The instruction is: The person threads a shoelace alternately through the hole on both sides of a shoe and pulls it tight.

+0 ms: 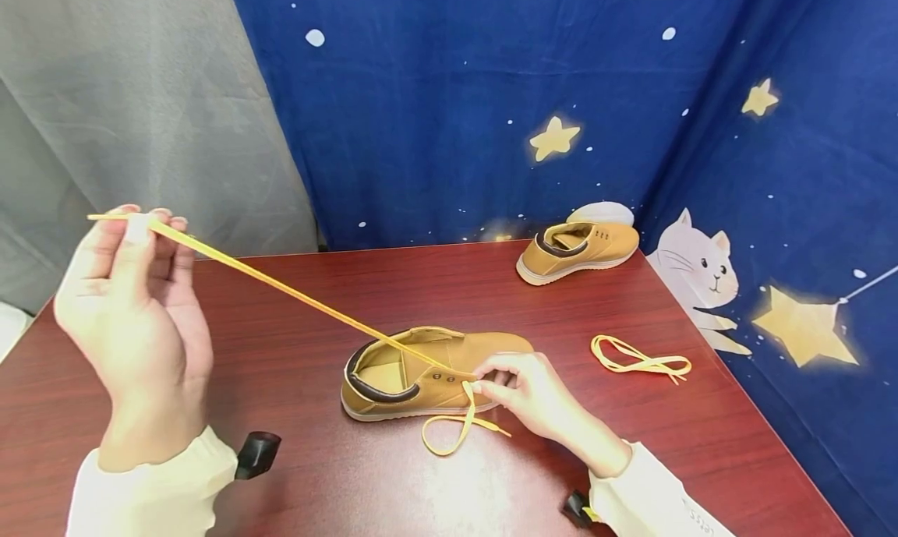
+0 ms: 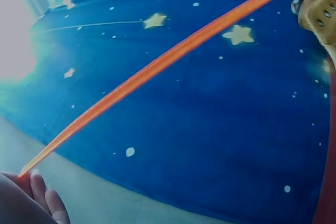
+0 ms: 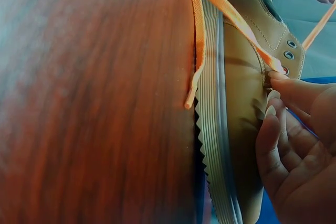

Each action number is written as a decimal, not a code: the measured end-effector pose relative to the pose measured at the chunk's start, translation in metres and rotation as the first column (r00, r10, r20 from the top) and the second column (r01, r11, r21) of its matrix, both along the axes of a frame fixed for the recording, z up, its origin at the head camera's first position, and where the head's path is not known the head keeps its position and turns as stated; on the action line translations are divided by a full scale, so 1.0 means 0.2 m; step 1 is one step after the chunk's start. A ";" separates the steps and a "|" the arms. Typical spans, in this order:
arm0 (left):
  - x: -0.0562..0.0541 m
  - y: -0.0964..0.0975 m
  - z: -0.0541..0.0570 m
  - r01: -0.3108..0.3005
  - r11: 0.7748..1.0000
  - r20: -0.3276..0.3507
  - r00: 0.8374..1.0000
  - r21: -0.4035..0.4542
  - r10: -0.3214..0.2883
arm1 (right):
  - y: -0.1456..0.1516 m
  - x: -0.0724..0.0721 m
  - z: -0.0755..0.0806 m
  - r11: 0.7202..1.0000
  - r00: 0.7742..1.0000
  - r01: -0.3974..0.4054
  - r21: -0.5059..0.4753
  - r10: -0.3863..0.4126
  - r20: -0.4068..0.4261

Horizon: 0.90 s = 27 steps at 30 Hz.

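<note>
A tan shoe (image 1: 400, 389) with a dark collar lies on the table, its toe to the right. My left hand (image 1: 140, 303) is raised at the left and pinches a yellow shoelace (image 1: 281, 286), which runs taut down to the shoe's eyelets. At the front eyelet, my right hand (image 1: 536, 393) pinches the lace close to the leather. The lace's other end trails in a loop on the table in front of the shoe. In the right wrist view, two bare eyelets (image 3: 289, 55) show above the right hand's (image 3: 299, 135) fingertips.
A second tan shoe (image 1: 589, 249), with no lace in its visible eyelets, stands at the table's back right. Another yellow shoelace (image 1: 638, 362) lies folded on the right side of the table (image 1: 316, 467). Grey and blue curtains (image 1: 449, 116) hang behind.
</note>
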<state>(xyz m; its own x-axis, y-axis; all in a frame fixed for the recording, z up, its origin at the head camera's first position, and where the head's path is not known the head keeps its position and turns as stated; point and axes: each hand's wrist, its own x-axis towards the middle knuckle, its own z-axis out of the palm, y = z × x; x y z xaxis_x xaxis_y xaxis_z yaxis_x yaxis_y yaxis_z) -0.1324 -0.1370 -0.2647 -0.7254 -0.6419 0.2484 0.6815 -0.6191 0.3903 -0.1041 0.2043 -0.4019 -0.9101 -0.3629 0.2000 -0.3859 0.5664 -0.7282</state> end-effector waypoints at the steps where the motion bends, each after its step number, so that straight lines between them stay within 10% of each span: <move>1: 0.01 -0.01 0.00 0.024 1.000 -0.005 1.000 0.020 -0.023 | 0.00 0.00 0.00 1.000 1.000 -0.003 0.002 0.003 -0.003; 6: 0.04 0.03 -0.03 0.197 0.980 -0.031 0.980 -0.023 -0.198 | -0.01 -0.01 0.01 1.000 1.000 -0.009 0.010 0.009 -0.023; 10: 0.06 0.17 -0.07 0.259 0.920 0.121 0.965 -0.295 -0.233 | -0.01 0.00 0.02 1.000 1.000 -0.014 0.016 0.014 -0.025; 12: 0.08 0.23 -0.10 0.303 0.819 0.263 0.945 -0.488 -0.193 | 0.00 0.00 0.03 0.999 0.999 -0.029 0.031 0.030 -0.030; 17: 0.08 0.36 -0.20 0.455 0.476 0.461 0.880 -0.752 -0.114 | 0.02 -0.03 0.09 0.985 0.992 -0.104 0.136 0.113 -0.055; 22: 0.05 0.46 -0.33 0.552 0.292 0.533 0.833 -0.781 -0.150 | 0.02 -0.10 0.20 0.992 0.997 -0.024 0.121 0.032 -0.067; 27: 0.03 0.54 -0.45 0.574 0.102 0.569 0.819 -0.813 -0.073 | -0.04 -0.18 0.21 0.998 0.999 -0.005 0.068 0.008 -0.052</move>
